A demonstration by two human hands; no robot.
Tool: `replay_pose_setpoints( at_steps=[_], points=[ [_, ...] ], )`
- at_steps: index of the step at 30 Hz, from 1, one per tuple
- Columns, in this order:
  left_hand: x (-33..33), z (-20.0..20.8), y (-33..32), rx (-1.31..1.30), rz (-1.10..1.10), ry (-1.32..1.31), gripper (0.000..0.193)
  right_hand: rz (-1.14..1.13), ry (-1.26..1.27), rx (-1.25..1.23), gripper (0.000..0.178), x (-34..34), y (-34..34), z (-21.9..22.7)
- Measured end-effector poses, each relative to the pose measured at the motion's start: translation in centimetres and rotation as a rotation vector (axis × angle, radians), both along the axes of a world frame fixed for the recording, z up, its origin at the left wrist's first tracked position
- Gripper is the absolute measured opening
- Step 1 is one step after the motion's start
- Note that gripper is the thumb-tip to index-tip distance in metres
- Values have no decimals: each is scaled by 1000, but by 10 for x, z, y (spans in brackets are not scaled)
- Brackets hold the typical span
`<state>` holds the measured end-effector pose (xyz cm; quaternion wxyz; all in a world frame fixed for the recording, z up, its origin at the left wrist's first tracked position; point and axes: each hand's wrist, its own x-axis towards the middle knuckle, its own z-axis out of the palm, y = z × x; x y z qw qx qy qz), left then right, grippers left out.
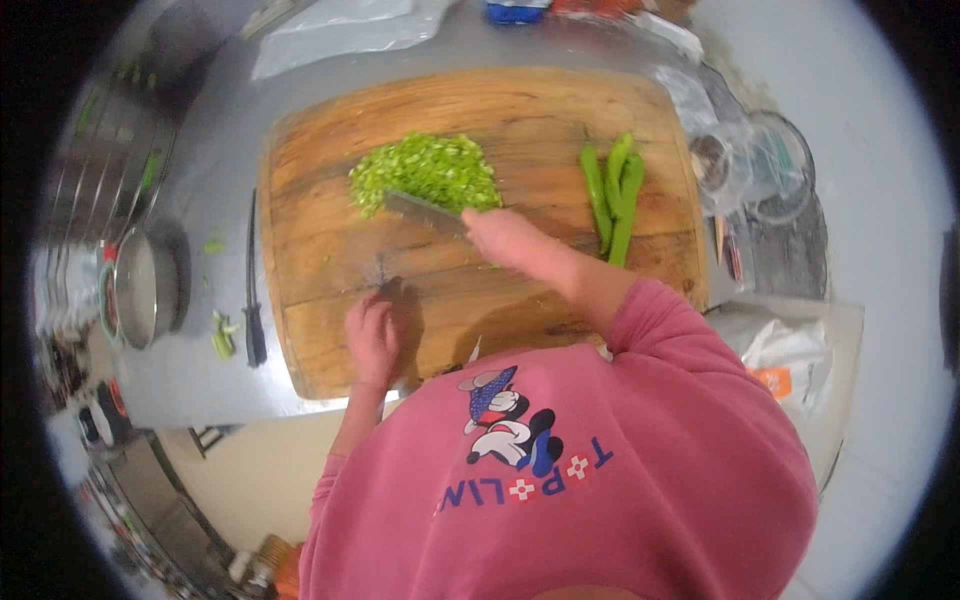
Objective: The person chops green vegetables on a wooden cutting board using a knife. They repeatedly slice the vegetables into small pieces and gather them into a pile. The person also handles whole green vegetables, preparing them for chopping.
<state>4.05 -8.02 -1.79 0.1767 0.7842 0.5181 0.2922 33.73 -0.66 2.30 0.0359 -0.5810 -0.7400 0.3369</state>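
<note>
My right hand [505, 238] is closed on the handle of a kitchen knife. The knife's blade [428, 212] points left, its tip at the lower edge of a heap of finely chopped green pepper [428, 172]. This heap lies on a large wooden cutting board [540, 110]. My left hand [373, 338] is by the board's lower left part, fingers curled; whatever they may hold is hidden. Several whole long green peppers [614, 190] lie together on the board's right side, above my right forearm.
Left of the board, a dark sharpening rod [254, 290] and green scraps [223, 335] lie on the metal table [215, 385]. A metal pot [145, 290] stands further left. Clear plastic containers [755, 160] are at the right, and plastic sheets [345, 40] at the back.
</note>
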Motion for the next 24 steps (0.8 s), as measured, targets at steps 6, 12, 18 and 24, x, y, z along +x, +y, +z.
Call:
replay_pose_setpoints(
  at_steps=[6, 12, 18, 24],
  points=[
    [80, 50, 63, 96, -372, -21, 18, -19, -91, 110, 18, -8, -77, -9],
    [238, 30, 110, -458, -453, -234, 33, -60, -7, 283, 21, -24, -94, -32],
    [349, -4, 127, -1022, -187, -251, 37, -41, 206, 203, 20, -20, -123, -47],
    [396, -50, 131, -967, -73, -178, 28, 20, 222, 250, 17, 12, -138, -49]
  ],
)
